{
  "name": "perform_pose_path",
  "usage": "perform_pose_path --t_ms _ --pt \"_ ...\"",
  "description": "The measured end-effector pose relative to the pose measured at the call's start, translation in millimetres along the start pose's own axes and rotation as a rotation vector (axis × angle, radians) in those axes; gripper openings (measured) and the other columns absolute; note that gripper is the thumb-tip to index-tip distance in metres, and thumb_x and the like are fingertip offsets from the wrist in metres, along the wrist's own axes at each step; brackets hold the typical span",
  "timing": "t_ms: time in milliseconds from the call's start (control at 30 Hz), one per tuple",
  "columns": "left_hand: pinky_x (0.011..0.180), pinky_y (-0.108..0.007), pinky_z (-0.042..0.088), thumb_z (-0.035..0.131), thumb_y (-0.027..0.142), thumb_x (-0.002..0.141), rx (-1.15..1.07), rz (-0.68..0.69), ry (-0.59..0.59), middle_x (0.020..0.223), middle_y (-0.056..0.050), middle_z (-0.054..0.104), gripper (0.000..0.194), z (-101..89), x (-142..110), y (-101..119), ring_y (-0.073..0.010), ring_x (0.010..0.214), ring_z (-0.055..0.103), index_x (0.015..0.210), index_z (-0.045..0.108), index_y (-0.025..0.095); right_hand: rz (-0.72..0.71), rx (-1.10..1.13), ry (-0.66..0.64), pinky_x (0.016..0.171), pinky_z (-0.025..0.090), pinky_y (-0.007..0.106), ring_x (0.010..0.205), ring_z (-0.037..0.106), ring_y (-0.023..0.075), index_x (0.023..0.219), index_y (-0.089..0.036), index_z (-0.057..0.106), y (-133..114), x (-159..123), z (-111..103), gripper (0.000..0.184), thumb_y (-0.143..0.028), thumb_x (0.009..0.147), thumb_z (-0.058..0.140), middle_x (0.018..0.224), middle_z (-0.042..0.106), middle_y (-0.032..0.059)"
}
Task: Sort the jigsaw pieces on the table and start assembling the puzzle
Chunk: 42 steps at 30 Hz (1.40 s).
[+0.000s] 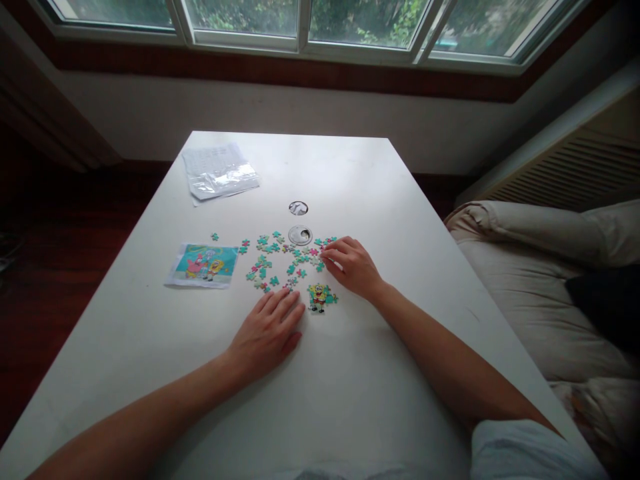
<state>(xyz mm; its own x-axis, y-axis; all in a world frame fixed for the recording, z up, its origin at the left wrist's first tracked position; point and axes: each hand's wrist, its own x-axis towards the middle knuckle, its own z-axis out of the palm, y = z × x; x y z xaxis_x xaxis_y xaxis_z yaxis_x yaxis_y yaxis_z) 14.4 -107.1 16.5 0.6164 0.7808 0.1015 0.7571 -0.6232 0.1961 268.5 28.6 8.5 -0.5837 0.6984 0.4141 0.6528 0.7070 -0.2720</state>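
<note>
My left hand (267, 331) lies flat on the white table (380, 400), fingers stretched out, their tips beside the lower edge of the loose jigsaw pieces (263, 265). Over the right side of those pieces, my right hand (353, 265) is bent with its fingertips down at several teal and pink ones. Whether a piece is between its fingers cannot be made out. Between the hands sits a joined cluster of puzzle pieces (320, 297) showing a yellow cartoon figure. To the left lies a reference picture (207, 265) with cartoon figures on a teal background.
A clear plastic bag with paper (220, 172) lies at the table's far left. Two round holes are set in the tabletop, one with a grey cover (300, 235). A beige sofa (520, 300) stands along the right; a window (300, 27) is ahead.
</note>
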Motion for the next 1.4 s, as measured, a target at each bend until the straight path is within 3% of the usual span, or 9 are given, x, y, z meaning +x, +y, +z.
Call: perform_pose_path --t_ms 200,300,467,567,733,1000,1133,1400 --pt "0.119 -0.050 0.034 0.053 0.032 0.097 0.014 -0.012 0.023 0.155 -0.012 0.047 0.045 -0.7 -0.6 1.6 -0.0307 0.143 0.041 0.140 0.054 0.021 0.194 -0.082 0.045 0.089 0.044 0.037 0.095 0.057 0.0238 0.093 -0.021 0.071 11.2 -0.4 -3.1 0.021 -0.027 0.099 0.052 0.096 0.070 0.0079" --pt "0.119 -0.051 0.033 0.053 0.031 0.097 0.053 -0.063 0.078 0.152 -0.011 0.050 0.040 -7.0 0.4 -8.5 -0.0305 0.140 0.044 0.136 0.057 0.021 0.324 -0.149 0.050 0.084 0.042 0.034 0.091 0.058 0.0225 0.088 -0.020 0.068 13.5 -1.7 -3.4 0.020 -0.026 0.098 0.051 0.092 0.069 0.0072" --pt "0.096 -0.047 0.046 0.051 0.031 0.099 0.148 -0.260 0.157 0.120 -0.010 0.068 0.026 -21.2 2.7 -40.8 -0.0292 0.113 0.060 0.117 0.067 0.020 0.467 -0.202 0.023 0.074 0.038 0.031 0.084 0.058 0.0197 0.085 -0.021 0.065 17.2 -5.1 -4.0 0.020 -0.026 0.096 0.049 0.087 0.067 0.0050" --pt "0.089 -0.044 0.045 0.051 0.032 0.099 0.176 -0.257 0.144 0.105 -0.009 0.070 0.021 -23.9 3.6 -47.8 -0.0272 0.101 0.062 0.103 0.069 0.021 0.489 -0.193 -0.013 0.071 0.036 0.030 0.081 0.057 0.0190 0.084 -0.021 0.064 19.8 -6.1 -3.0 0.019 -0.026 0.095 0.050 0.085 0.066 0.0043" --pt "0.088 -0.042 0.045 0.050 0.029 0.100 0.148 -0.188 0.123 0.103 -0.008 0.069 0.020 -19.7 4.0 -39.5 -0.0250 0.097 0.060 0.103 0.069 0.022 0.440 -0.120 -0.044 0.073 0.037 0.029 0.084 0.057 0.0188 0.088 -0.021 0.065 23.7 -6.3 -1.5 0.013 -0.024 0.093 0.054 0.089 0.065 0.0040" --pt "0.089 -0.040 0.048 0.049 0.025 0.100 -0.009 0.031 0.103 0.107 -0.008 0.068 0.021 -11.8 3.7 -34.3 -0.0225 0.102 0.059 0.113 0.066 0.024 0.294 -0.003 -0.071 0.080 0.041 0.031 0.089 0.055 0.0205 0.095 -0.022 0.069 25.6 -5.4 1.8 0.014 -0.028 0.095 0.056 0.089 0.062 0.0051" --pt "0.092 -0.041 0.049 0.052 0.023 0.098 -0.032 -0.024 0.146 0.110 -0.008 0.068 0.023 -8.7 3.4 -35.3 -0.0235 0.104 0.060 0.118 0.064 0.024 0.274 0.021 -0.041 0.080 0.042 0.031 0.088 0.056 0.0205 0.094 -0.022 0.069 27.0 -6.8 4.6 0.014 -0.027 0.095 0.055 0.088 0.062 0.0050" --pt "0.089 -0.038 0.049 0.058 0.022 0.094 -0.068 -0.157 0.136 0.104 -0.006 0.067 0.012 -10.4 5.7 -33.9 -0.0225 0.099 0.060 0.103 0.066 0.025 0.132 0.086 0.032 0.079 0.042 0.032 0.086 0.056 0.0199 0.090 -0.021 0.067 8.9 -3.6 -1.7 0.018 -0.025 0.099 0.052 0.086 0.064 0.0052"
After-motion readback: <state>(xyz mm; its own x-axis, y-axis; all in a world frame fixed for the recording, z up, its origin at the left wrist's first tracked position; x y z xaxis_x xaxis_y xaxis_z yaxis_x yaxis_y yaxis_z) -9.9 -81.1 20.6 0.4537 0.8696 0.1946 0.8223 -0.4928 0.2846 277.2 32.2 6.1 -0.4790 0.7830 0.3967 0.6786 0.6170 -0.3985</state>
